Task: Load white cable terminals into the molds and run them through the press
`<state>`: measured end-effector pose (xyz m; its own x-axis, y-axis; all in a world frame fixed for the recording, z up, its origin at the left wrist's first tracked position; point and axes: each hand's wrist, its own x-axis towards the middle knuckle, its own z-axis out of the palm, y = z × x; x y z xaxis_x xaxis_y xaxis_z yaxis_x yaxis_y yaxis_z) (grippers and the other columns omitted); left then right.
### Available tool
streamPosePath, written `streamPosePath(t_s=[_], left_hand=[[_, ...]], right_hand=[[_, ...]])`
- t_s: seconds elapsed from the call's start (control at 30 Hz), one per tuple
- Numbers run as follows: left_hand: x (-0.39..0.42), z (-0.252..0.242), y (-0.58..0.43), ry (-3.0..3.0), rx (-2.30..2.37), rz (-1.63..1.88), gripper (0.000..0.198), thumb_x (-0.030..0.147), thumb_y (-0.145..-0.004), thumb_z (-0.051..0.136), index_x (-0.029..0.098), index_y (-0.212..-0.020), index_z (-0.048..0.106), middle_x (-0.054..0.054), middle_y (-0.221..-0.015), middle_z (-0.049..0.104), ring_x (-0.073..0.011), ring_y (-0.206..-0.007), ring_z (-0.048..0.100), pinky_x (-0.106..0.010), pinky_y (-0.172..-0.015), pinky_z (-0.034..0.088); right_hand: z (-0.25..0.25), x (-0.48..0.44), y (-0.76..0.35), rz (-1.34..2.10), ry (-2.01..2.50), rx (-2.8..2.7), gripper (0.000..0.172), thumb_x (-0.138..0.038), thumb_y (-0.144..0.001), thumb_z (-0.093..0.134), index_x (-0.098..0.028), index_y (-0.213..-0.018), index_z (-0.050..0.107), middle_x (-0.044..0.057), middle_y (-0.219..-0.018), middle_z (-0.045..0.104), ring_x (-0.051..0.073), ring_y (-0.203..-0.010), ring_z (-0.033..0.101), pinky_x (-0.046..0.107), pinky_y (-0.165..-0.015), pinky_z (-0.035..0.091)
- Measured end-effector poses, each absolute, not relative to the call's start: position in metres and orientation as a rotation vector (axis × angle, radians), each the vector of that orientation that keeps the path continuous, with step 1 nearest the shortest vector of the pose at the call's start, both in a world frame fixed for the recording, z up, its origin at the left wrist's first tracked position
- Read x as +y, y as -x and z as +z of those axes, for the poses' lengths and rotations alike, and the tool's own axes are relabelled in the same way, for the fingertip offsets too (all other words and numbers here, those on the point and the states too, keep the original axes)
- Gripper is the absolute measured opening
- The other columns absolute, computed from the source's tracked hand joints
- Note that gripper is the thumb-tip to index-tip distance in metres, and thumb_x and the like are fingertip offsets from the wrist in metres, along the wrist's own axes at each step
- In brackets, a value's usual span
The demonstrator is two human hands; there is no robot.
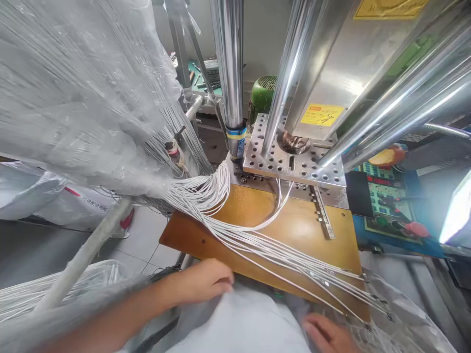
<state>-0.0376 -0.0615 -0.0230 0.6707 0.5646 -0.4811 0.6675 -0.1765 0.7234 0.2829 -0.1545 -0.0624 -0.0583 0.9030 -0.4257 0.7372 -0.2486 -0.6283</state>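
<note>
My left hand (215, 279) is at the front edge of a brown work board (184, 228), beside white cloth over my lap (253, 318). Its fingers are curled, and whatever may be in them is hidden. Low in the picture, my right hand (327, 333) is smeared and partly cut off, below the board's right front corner. A bundle of white cables (257, 238) runs across the board, with small metal ends at the right. A few white cables (281, 198) loop under the drilled metal plate (257, 164) of a press.
Polished steel columns (230, 63) rise behind the board. A toothed metal strip (323, 213) lies on it. Plastic-wrapped cables (84, 98) hang at left above a wrapped rail (84, 255). Control circuit boards (390, 196) and a bright lamp (456, 211) are at right.
</note>
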Motion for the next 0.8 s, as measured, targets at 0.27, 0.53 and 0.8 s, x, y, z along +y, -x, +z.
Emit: streamPosePath(t_s=[0.27, 0.53, 0.8], left_hand=[[-0.009, -0.028, -0.071, -2.518, 1.172, -0.158, 0.022, 0.005, -0.073, 0.043, 0.014, -0.093, 0.048, -0.009, -0.093, 0.052, -0.0198, -0.087, 0.049, -0.031, -0.074, 0.040], [0.014, -0.036, -0.058, -2.277, 1.005, -0.134, 0.013, 0.023, -0.074, 0.047, 0.015, -0.075, 0.056, -0.006, -0.081, 0.059, -0.0182, -0.078, 0.053, -0.028, -0.069, 0.040], [0.016, -0.040, -0.054, -2.281, 1.097, 0.254, 0.017, 0.019, -0.078, 0.041, 0.015, -0.077, 0.057, -0.003, -0.076, 0.059, -0.0132, -0.072, 0.053, -0.024, -0.068, 0.039]], right_hand=[[-0.050, -0.064, -0.285, 0.377, 1.890, -2.268, 0.045, -0.038, -0.077, 0.044, -0.015, -0.117, 0.043, 0.009, -0.100, 0.055, 0.020, -0.087, 0.053, 0.033, -0.076, 0.043], [-0.037, -0.054, -0.288, 0.985, 1.826, -2.146, 0.025, -0.038, -0.082, 0.036, -0.018, -0.074, 0.051, 0.002, -0.076, 0.056, 0.013, -0.072, 0.051, 0.025, -0.067, 0.040], [-0.028, -0.045, -0.288, 1.085, 1.768, -2.040, 0.032, -0.042, -0.083, 0.033, -0.020, -0.079, 0.055, 0.000, -0.082, 0.058, 0.013, -0.078, 0.052, 0.024, -0.072, 0.041]])
